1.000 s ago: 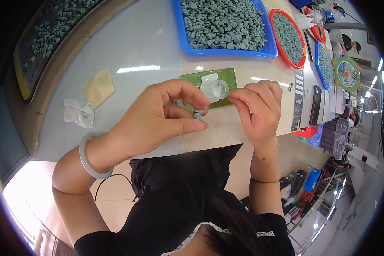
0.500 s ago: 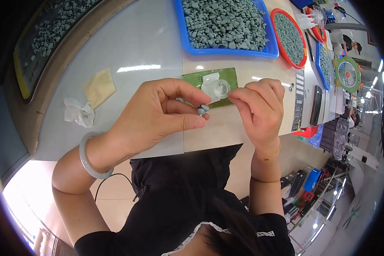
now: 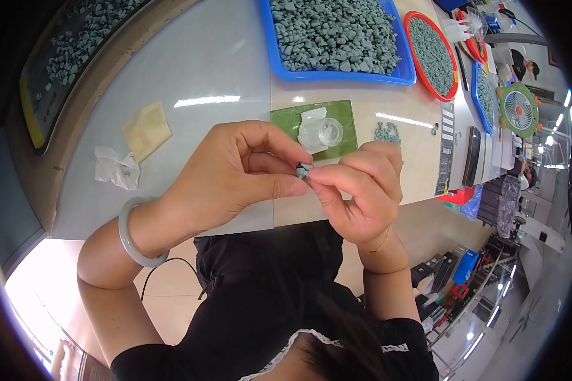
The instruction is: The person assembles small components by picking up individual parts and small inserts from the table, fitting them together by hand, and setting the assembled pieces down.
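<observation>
Left hand (image 3: 235, 174) and right hand (image 3: 359, 187) meeting above the worktop's (image 3: 222, 70) near edge, fingertips of both pinched together on a small grey-green bead (image 3: 304, 169), green mat (image 3: 311, 130) just beyond, blue tray (image 3: 337, 75) of stones farther off

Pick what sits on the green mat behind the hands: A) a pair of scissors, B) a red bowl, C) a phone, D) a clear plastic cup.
D: a clear plastic cup lies on the green mat, just beyond the left hand and right hand, which pinch a small grey-green bead between them.
</observation>
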Available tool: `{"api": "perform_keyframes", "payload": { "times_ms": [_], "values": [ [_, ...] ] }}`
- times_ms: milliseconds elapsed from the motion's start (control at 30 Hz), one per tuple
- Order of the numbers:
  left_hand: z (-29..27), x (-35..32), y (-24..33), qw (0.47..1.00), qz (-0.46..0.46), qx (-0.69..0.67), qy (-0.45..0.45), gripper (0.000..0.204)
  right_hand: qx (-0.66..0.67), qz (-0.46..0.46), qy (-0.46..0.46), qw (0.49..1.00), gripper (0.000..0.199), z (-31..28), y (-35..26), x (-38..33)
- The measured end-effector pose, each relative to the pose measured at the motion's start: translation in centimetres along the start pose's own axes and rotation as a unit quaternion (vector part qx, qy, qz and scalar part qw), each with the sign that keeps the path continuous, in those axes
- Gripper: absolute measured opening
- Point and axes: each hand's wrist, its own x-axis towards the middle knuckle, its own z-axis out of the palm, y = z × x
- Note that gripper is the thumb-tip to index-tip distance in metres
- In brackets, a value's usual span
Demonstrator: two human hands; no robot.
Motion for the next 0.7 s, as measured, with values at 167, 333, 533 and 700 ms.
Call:
{"api": "perform_keyframes", "payload": {
  "times_ms": [167,333,533,700],
  "values": [
    [0.0,-0.1,0.3,1.0,-0.009,0.009,-0.006,0.023,-0.062,-0.069,0.025,0.995,0.029,0.3,0.1,-0.3],
    [-0.1,-0.4,0.3,0.999,-0.014,0.013,-0.034,0.021,-0.018,-0.131,-0.016,0.991,0.028,-0.2,1.1,-0.4],
    [0.0,-0.7,0.9,0.997,0.009,0.034,-0.07,0.027,0.067,-0.079,-0.045,0.994,0.026,-0.6,1.2,0.2],
    [-0.4,-0.6,1.3,0.998,0.024,0.026,-0.047,0.051,0.068,-0.038,-0.101,0.992,0.026,-1.1,1.0,2.6]
  ]
}}
